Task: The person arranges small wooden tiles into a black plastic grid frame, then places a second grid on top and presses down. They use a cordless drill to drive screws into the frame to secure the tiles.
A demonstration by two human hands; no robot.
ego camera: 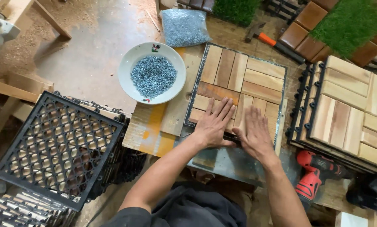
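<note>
At the far left, black plastic grid bases [60, 149] are stacked lattice-side up beside the work spot, so that one can be taken without leaving the seat. Just right of them, a white bowl of small screws [152, 72] is set on the tabletop [148, 126] next to the frame, close to the left hand, and a clear bag of the same screws [185, 26] is lying behind it as a reserve.

The wooden slat tile [239, 86] is laid inside a metal frame [283, 84] in the middle of the tabletop, directly in front of the person; the frame appears to be there to keep the slats square and tight. The left hand [213, 124] is laid flat, fingers spread, on the near-left slats, and the right hand [252, 134] is pressed flat beside it with fingers together; nothing is gripped by either, the pieces are only being held down and aligned.

The tile is seen as four blocks of short planks, laid crosswise to one another in a parquet pattern, pale tan for the most part with one darker reddish slat near the left hand.

Further right, finished tiles [348, 113] are piled face up, a red cordless drill [312, 174] is laid below them, and a hammer [266, 38] is resting behind.
</note>
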